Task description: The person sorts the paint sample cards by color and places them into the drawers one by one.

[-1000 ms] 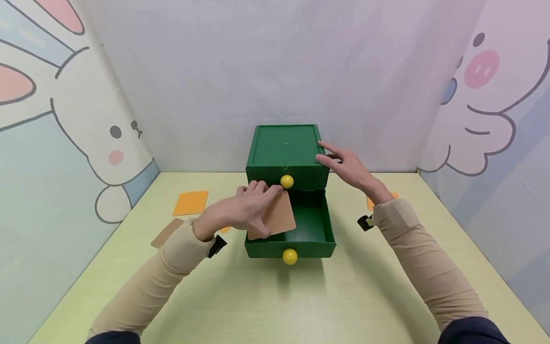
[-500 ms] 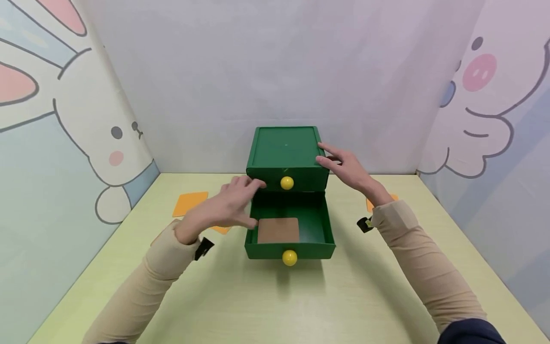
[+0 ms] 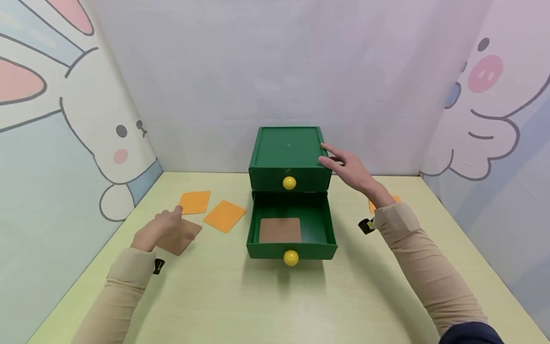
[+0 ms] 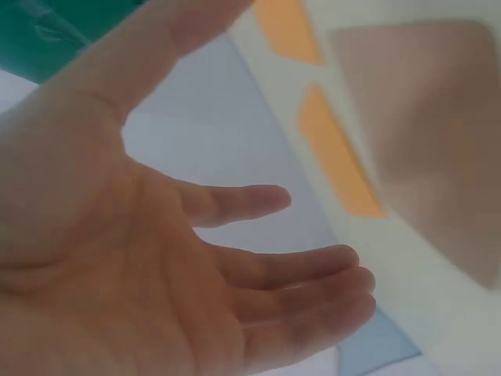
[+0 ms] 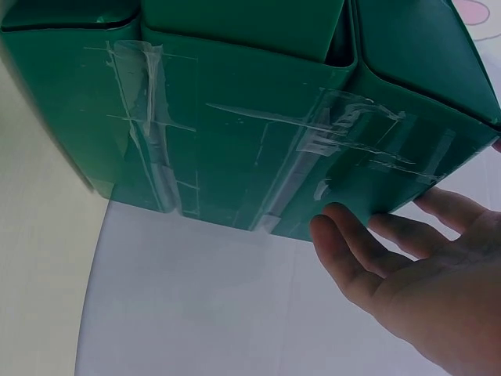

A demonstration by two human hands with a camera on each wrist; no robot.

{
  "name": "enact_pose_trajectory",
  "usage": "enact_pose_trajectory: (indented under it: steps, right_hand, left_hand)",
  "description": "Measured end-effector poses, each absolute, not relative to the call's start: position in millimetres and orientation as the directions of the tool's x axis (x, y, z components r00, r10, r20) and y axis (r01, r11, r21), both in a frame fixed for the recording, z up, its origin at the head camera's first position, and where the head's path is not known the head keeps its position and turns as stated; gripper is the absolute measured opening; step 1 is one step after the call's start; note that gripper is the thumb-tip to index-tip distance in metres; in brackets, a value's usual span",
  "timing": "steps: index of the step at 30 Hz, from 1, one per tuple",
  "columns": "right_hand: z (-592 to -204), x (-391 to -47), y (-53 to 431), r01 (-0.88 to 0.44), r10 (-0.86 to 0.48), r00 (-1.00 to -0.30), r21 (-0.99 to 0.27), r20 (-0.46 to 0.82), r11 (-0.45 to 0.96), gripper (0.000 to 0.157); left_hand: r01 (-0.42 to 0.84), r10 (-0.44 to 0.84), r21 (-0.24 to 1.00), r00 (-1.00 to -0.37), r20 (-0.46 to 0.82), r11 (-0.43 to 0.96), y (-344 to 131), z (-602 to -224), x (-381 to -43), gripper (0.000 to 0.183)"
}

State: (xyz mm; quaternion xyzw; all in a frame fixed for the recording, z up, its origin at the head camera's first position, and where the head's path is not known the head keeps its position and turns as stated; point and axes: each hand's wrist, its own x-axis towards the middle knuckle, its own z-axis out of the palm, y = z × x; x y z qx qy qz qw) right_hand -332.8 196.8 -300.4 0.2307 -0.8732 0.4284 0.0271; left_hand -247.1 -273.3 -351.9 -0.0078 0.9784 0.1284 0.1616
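One tabletop brown card (image 3: 177, 243) | left hand (image 3: 161, 227) above, spread | right hand (image 3: 350, 171) touching cabinet (image 3: 288, 148)

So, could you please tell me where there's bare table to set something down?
Bare tabletop lies in front of the open green drawer, and between it and the right sleeve. Left of the drawer is crowded: two orange cards, plus a brown card under the left hand.
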Motion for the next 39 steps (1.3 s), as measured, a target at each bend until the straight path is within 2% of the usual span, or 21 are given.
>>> enact_pose_trajectory:
  steps: [9,26,34,39]
  right_hand:
    - [-299,-332,198,-0.428,-0.385,-0.890,-0.734,0.243,0.527,0.056]
    - [-298,-330,196,-0.421,-0.384,-0.893,-0.744,0.237,0.519,0.057]
    - [-298,-331,196,-0.430,-0.385,-0.890,-0.734,0.245,0.526,0.057]
    - [-299,-332,196,-0.441,-0.386,-0.886,-0.727,0.258,0.526,0.056]
  left_hand:
    - [-0.095,-0.011,0.232,-0.941,-0.338,0.968,-288,-379,-246,0.105]
    - [-0.117,-0.027,0.259,-0.945,-0.325,0.959,-293,-391,-245,0.100]
    - [-0.092,-0.001,0.280,-0.951,-0.310,0.956,-290,-385,-245,0.095]
    - [-0.008,0.070,0.290,-0.964,-0.256,0.957,-285,-377,-245,0.098]
